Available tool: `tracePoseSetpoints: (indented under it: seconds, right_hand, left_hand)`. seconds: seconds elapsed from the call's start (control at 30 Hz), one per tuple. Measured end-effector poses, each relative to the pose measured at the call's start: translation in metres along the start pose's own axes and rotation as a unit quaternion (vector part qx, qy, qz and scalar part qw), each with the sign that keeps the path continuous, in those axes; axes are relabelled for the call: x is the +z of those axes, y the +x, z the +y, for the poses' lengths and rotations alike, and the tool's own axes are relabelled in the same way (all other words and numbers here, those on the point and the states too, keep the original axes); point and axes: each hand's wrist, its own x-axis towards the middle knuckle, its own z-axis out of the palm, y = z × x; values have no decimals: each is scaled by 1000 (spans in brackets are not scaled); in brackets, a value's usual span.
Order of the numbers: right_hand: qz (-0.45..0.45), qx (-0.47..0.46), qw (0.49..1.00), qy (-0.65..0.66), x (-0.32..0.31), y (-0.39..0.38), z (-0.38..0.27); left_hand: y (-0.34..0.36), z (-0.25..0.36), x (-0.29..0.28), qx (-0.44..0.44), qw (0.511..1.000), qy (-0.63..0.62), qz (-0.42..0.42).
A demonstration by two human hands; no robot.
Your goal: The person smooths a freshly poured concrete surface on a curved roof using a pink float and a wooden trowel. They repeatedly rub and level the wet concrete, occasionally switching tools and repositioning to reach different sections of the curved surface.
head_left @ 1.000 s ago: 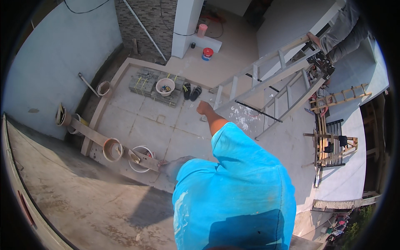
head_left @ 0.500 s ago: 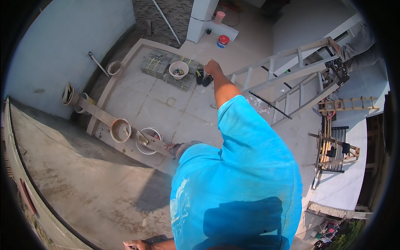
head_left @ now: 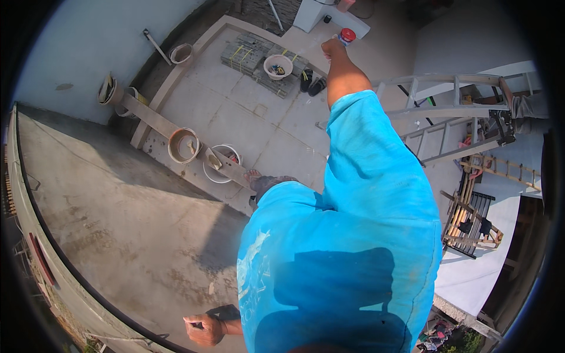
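Trowel-filled white bucket [head_left: 222, 163] (mid-floor)

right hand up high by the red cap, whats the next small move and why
Probably bring the right hand back down toward the body. It is stretched far out at full arm's length, fingers closed on what looks like a small clear bottle with a red cap, while the left hand hangs low by the hip in a loose fist. That reach looks hard to hold.
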Motion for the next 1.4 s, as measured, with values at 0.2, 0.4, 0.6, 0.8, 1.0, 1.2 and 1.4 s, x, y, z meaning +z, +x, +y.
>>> tracePoseSetpoints:
  seconds: [0.2,0.4,0.6,0.8,1.0,1.2,1.4]
  right_hand:
    - [-153,16,988,12,-13,-29,-29]
    - [-268,-24,954,-132,68,-75,10]
    - [-416,-45,907,-54,187,-182,84]
    - [-523,-488,695,-65,261,-407,9]
    - [-744,-472,437,180,14,-713,-177]
    - [-777,-425,353,300,-83,-820,-220]
    - [-772,-441,346,300,-94,-844,-213]
  left_hand:
    - [-5,2,-6,11,997,74,-28]
    - [-1,8,-7,8,999,33,-3]
    - [-2,13,-12,-61,997,-15,-47]
    - [25,29,-27,-131,985,-96,-65]
    - [33,33,-38,-178,974,-129,-60]
    - [34,33,-43,-194,967,-155,-61]
    - [68,44,-88,-123,961,-236,67]
